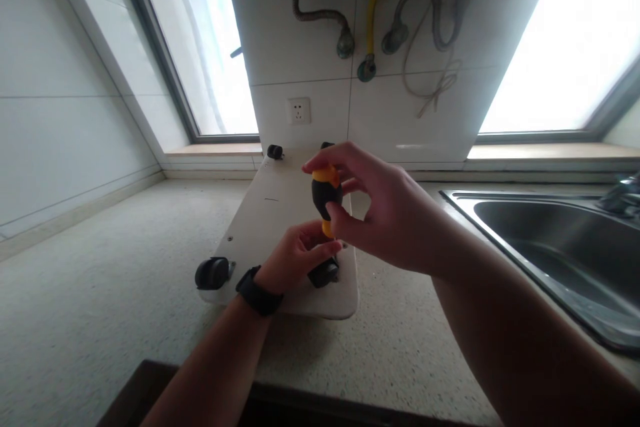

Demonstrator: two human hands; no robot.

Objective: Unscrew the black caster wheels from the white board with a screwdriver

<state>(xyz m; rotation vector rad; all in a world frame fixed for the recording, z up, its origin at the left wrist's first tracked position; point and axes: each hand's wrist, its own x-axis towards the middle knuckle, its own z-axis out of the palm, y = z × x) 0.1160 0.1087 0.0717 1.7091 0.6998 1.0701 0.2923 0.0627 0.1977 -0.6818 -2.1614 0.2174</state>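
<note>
A white board lies on the countertop with black caster wheels at its corners. My right hand is closed around the black and orange handle of a screwdriver, held upright above the near right caster. My left hand, with a black wristband, is closed low around the screwdriver's shaft at that caster. The tip is hidden behind my fingers. Another caster stands at the near left corner, and one at the far left corner.
A steel sink with a tap is set into the speckled countertop on the right. A wall socket and several hoses are on the tiled wall behind. Windows flank the wall on both sides.
</note>
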